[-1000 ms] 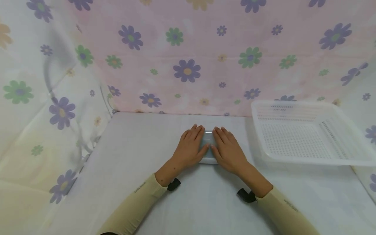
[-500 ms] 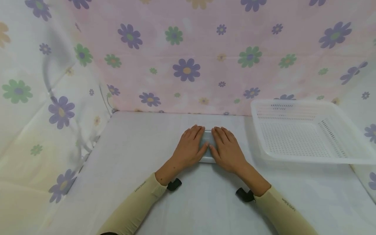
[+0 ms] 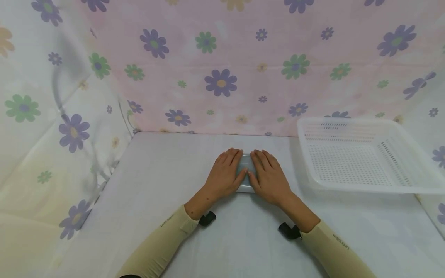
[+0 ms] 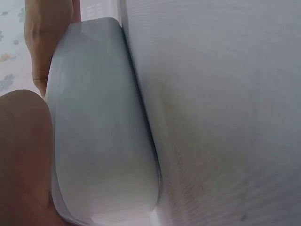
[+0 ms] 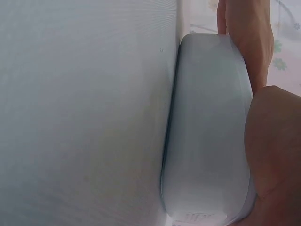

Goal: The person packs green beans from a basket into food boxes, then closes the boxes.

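Observation:
A pale grey-blue box (image 3: 246, 162) with rounded corners lies on the white tabletop between my hands. My left hand (image 3: 224, 175) rests flat on the left part of its top, fingers straight and pointing away. Mirroring it, my right hand (image 3: 270, 178) lies on the right part. The thumbs come close together over the middle. The left wrist view shows one smooth side of the box (image 4: 99, 117) with fingers and thumb along its upper edge. The opposite side of the box (image 5: 207, 127) appears in the right wrist view. Much of the top is hidden under the hands.
To the right stands a white perforated plastic basket (image 3: 347, 166). A pink flowered cloth (image 3: 243, 58) hangs behind the table (image 3: 167, 170), with lighter flowered cloth (image 3: 28, 154) at the left side. Black wrist devices (image 3: 289, 231) sit under both forearms.
The thumbs have come slightly closer together over the box since a second ago. Otherwise hands, box and basket hold nearly the same places.

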A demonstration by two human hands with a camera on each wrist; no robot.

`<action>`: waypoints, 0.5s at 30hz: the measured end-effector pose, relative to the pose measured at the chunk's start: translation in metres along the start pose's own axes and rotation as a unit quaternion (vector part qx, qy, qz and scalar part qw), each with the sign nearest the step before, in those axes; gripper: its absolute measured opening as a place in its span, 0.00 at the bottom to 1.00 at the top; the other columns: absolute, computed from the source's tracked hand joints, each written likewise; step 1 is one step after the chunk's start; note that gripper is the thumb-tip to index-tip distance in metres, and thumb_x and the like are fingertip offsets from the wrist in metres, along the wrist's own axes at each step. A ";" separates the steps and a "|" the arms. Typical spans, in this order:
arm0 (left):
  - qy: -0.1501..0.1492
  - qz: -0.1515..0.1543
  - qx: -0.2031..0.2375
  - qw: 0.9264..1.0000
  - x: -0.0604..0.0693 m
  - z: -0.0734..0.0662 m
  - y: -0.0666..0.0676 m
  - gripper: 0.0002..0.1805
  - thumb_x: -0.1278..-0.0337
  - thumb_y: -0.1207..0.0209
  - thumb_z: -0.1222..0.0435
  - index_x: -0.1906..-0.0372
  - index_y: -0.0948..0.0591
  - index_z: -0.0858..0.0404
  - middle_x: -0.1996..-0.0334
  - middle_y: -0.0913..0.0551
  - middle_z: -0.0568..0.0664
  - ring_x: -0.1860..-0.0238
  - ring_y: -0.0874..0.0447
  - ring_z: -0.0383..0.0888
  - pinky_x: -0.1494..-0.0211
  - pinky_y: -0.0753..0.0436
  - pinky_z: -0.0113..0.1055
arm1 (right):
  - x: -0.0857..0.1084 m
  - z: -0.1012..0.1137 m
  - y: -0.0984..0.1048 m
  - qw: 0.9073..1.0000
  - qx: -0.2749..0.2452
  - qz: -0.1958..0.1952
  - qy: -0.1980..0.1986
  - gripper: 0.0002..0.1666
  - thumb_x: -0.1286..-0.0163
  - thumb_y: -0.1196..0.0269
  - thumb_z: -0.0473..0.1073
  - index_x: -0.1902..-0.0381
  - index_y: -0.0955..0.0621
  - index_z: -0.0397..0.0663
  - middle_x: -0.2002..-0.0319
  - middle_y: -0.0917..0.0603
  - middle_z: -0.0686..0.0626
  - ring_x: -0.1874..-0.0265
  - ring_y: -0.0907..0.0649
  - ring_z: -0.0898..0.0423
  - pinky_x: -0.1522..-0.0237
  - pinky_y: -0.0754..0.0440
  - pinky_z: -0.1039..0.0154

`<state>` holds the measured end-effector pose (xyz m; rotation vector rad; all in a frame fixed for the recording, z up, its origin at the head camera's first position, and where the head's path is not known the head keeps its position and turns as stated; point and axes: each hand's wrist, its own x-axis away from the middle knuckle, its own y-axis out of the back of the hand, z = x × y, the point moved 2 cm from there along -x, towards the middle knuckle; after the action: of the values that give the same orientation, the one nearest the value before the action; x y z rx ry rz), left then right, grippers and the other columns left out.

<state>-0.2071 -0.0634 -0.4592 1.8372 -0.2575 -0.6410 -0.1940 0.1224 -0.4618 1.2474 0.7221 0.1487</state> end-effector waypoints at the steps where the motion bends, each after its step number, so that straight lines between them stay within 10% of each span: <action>1: -0.001 0.002 -0.007 1.000 0.000 0.000 0.000 0.34 0.16 0.51 0.51 0.20 0.35 0.70 0.24 0.31 0.61 0.20 0.39 0.59 0.17 0.42 0.54 | 0.000 0.000 0.000 1.000 0.003 -0.008 0.005 0.37 0.20 0.46 0.50 0.25 0.30 0.27 0.26 0.28 0.31 0.25 0.31 0.33 0.23 0.36 0.39; 15: 0.018 0.021 0.004 1.000 0.002 0.006 -0.001 0.36 0.17 0.51 0.48 0.19 0.36 0.66 0.20 0.35 0.58 0.17 0.44 0.56 0.15 0.45 0.51 | -0.002 0.002 0.000 0.999 -0.030 0.024 -0.024 0.38 0.19 0.44 0.52 0.23 0.31 0.31 0.23 0.32 0.33 0.21 0.36 0.35 0.20 0.40 0.40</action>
<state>-0.2093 -0.0690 -0.4618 1.8439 -0.2753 -0.5779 -0.1943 0.1200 -0.4607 1.2069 0.6424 0.1788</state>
